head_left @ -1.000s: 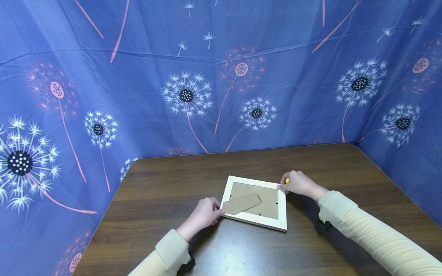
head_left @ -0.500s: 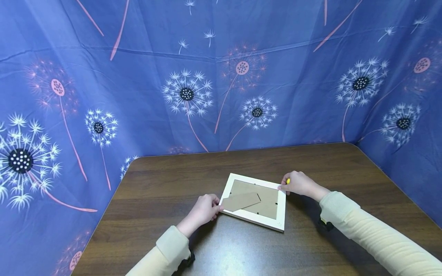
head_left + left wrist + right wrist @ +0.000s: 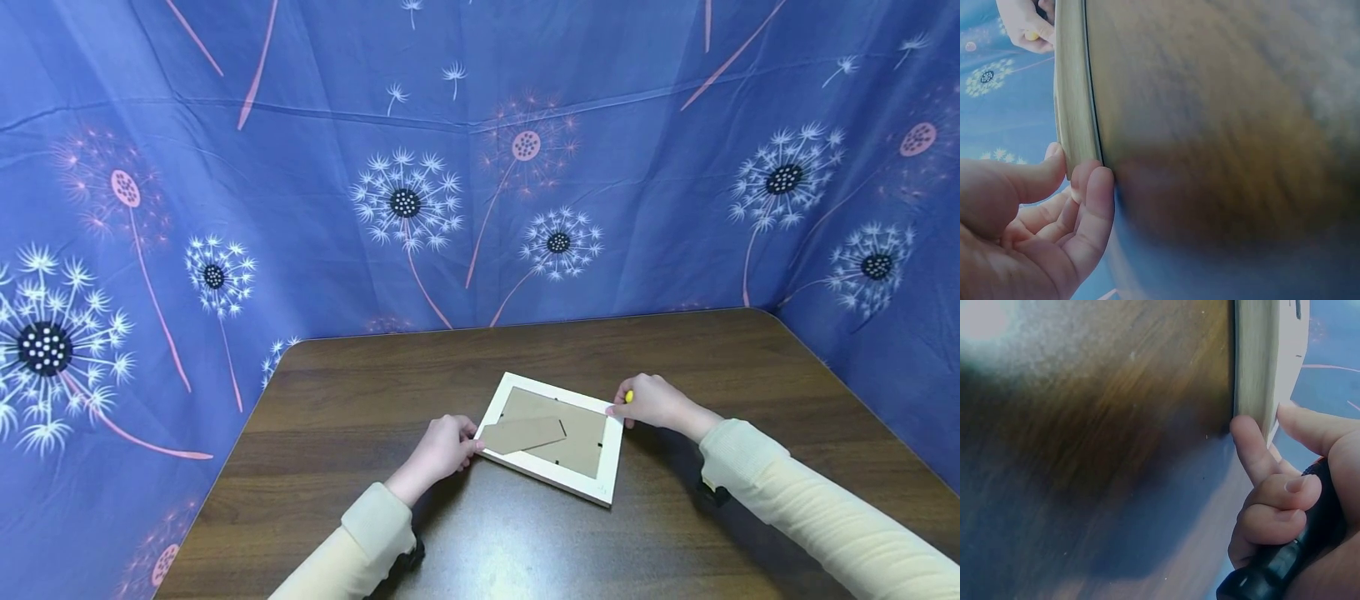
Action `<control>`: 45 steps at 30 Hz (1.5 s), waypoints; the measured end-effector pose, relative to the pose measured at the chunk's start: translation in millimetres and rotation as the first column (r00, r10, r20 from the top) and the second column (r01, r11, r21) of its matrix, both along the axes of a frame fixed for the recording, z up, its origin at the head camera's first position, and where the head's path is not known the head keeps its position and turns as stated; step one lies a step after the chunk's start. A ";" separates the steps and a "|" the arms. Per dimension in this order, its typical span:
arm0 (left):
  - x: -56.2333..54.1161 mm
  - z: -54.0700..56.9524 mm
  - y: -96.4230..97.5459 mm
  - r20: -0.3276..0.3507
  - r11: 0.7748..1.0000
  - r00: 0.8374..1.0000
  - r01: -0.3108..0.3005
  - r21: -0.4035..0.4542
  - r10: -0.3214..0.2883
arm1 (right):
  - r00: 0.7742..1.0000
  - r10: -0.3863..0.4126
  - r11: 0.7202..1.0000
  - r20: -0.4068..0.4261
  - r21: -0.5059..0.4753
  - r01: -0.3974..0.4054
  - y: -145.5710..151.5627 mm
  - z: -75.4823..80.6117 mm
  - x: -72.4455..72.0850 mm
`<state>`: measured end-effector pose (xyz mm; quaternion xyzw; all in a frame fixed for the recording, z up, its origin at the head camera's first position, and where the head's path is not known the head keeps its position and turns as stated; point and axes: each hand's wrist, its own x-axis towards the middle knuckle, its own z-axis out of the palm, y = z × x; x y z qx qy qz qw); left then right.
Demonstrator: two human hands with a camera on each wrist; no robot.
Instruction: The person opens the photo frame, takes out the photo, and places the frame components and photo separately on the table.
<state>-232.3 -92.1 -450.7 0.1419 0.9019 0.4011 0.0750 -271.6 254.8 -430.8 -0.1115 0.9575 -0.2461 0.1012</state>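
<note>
A white picture frame [image 3: 609, 454] lies back up on the table, turned at an angle. On its tan backboard [image 3: 581, 425], small black tabs show around the edge and a flat easel leg [image 3: 522, 433] lies slantwise. My left hand [image 3: 442, 450] pinches the near left corner, its thumb by the leg's end. At the far right corner, my right hand [image 3: 654, 402] grips the frame between thumb and index finger. Its other fingers curl round a black-handled tool [image 3: 1266, 569] with a yellow end [image 3: 629, 396]; the tool's kind is unclear.
The brown wooden table [image 3: 360, 392] ends at a rounded far edge. Behind it and along both sides hangs a blue cloth [image 3: 315, 167] with dandelion prints. A bright reflection lies on the tabletop near the front.
The frame has turned a little clockwise: its far left corner has moved right and away, its near right corner left. Both hands keep their holds and have shifted slightly with it.
</note>
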 end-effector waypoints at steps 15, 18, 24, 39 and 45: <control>-5.3 1.7 -1.1 0.015 0.998 0.998 -0.054 0.035 0.053 | 1.000 -0.008 0.999 0.006 0.053 0.008 -1.9 1.1 9.7; -7.2 0.9 -1.6 0.011 0.998 0.998 -0.060 0.030 0.059 | 1.000 -0.009 0.999 0.009 0.052 0.009 -2.6 1.5 12.6; -12.1 -0.5 -2.9 0.003 0.997 0.998 -0.067 0.022 0.067 | 1.000 -0.011 0.999 0.018 0.049 0.010 -3.9 2.4 17.0; -21.9 -2.3 -3.9 0.045 0.994 0.993 -0.107 0.036 0.105 | 0.999 -0.009 0.999 0.034 0.049 0.007 -8.4 3.9 28.2; -24.3 -2.3 -3.5 0.052 0.993 0.993 -0.112 0.039 0.109 | 0.999 -0.007 0.999 0.044 0.045 0.005 -8.5 3.8 31.5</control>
